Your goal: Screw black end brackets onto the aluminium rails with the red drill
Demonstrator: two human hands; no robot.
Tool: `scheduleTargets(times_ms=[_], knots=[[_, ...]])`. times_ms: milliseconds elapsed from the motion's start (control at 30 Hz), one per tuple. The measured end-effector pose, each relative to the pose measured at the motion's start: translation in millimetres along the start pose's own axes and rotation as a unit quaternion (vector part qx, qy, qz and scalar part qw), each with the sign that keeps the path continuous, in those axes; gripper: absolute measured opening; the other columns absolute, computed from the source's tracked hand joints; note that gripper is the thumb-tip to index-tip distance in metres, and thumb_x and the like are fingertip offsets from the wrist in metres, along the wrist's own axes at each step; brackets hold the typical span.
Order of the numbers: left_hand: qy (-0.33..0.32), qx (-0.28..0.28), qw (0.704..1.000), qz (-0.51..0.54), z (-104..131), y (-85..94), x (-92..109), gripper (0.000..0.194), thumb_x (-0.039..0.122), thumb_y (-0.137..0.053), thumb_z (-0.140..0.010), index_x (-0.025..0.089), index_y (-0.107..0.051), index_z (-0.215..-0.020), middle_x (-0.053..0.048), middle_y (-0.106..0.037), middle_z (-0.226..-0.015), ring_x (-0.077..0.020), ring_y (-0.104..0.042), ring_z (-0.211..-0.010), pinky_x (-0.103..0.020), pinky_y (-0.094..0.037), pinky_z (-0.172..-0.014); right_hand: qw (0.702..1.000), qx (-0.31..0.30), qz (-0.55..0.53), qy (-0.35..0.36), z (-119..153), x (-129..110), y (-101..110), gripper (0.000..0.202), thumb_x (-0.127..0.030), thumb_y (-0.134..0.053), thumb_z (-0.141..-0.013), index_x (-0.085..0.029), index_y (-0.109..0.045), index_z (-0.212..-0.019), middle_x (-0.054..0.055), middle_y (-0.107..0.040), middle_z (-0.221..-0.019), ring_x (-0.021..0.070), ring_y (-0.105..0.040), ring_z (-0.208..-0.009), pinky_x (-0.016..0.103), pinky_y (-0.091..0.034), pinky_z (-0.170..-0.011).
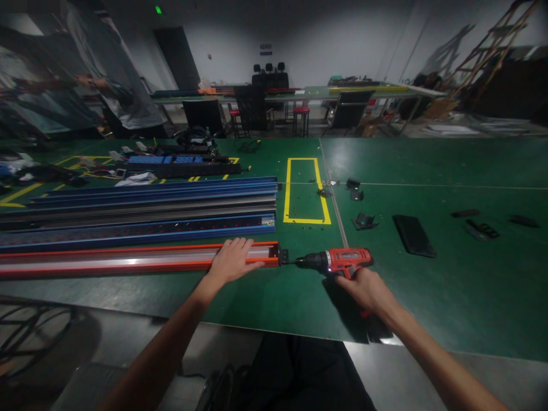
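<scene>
A long orange channel-shaped rail (171,258) lies along the near side of the green table, with a black end cap (283,256) at its right end. Across the rail, close to that end, my left hand (232,260) rests with its fingers spread over the top. My right hand (367,290) grips a red and black cordless drill (349,260) by its handle. The drill points left, its bit reaching the end cap; whether the tip sits in a screw is too small to tell.
Blue and black rails (222,224) lie behind the orange one. A yellow tape rectangle (287,191) has small screws scattered about it. Black plastic parts (365,221) and a dark flat phone-like slab (413,235) lie to the right. Two people (115,74) stand at the far left.
</scene>
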State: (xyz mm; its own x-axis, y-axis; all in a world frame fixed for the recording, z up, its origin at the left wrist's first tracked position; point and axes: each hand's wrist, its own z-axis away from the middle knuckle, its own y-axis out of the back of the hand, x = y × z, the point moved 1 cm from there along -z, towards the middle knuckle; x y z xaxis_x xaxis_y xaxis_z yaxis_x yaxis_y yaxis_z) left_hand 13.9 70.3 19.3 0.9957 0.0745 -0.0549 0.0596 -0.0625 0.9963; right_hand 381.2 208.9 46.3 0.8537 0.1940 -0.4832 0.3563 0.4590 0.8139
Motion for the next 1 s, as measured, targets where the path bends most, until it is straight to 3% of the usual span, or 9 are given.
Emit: scheduleTargets(times_ms=[467,1000], knots=[[0.005,-0.012,1.0,0.015,-2,1.9,-1,0.079,0.081,-0.038,-0.098,0.014,-0.063,-0.131,-0.019,-0.07,-0.12,-0.0366,-0.063,-0.11,-0.047,-0.045,-0.093,1.0,-0.028,0.005,-0.005,-7,1,0,0.031,-0.048,-0.066,-0.088,-0.023,-0.062,-0.069,0.006,-0.069,-0.068,0.0189,-0.061,-0.059,0.031,-0.042,-0.059],[0.0,-0.008,1.0,0.0,-1,4.0,-1,0.08,0.081,-0.035,-0.099,0.013,-0.062,-0.131,-0.018,-0.07,-0.119,-0.0351,-0.063,-0.108,-0.045,-0.046,-0.091,0.995,-0.075,-0.064,-0.018,-19,6,1,0.033,-0.048,-0.071,-0.084,-0.021,-0.062,-0.068,0.005,-0.067,-0.063,0.0167,-0.059,-0.053,0.03,-0.044,-0.051]])
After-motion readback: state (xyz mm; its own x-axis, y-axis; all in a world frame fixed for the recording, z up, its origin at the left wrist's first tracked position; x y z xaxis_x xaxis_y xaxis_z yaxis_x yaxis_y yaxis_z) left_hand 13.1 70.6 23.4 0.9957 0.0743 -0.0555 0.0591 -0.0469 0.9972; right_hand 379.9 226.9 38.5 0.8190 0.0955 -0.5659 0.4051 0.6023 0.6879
